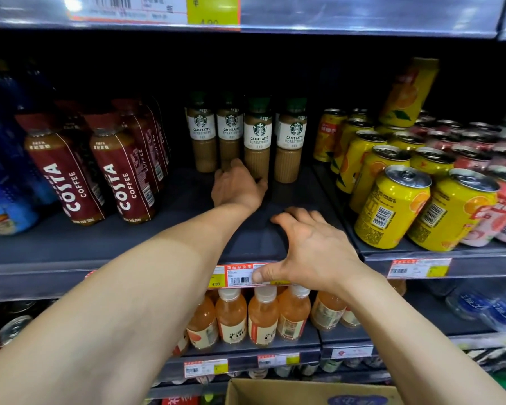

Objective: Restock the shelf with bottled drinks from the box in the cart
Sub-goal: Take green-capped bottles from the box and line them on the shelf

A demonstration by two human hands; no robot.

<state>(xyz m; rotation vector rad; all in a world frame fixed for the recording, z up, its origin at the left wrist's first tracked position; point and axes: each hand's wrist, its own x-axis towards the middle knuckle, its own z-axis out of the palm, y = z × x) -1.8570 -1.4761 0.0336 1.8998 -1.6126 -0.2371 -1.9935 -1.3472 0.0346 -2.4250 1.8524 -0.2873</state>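
Left-hand grip: left hand [236,187] reaches deep onto the shelf [114,244], thumb upright beside the foot of a latte bottle [257,141]; its fingers are hidden, so a closed hold cannot be confirmed.
Right-hand grip: right hand [313,247] is spread on the shelf lip with the thumb pressing the price label [240,277]; it holds nothing.
Bottle axis: upright, at the front of a small latte group set far back.
Key relation: the bottle stands just beyond the left palm and bare lane runs toward the viewer. The left hand is nearer, so it probably draws the bottle forward.
Supply: box [289,390] below, contents unseen.
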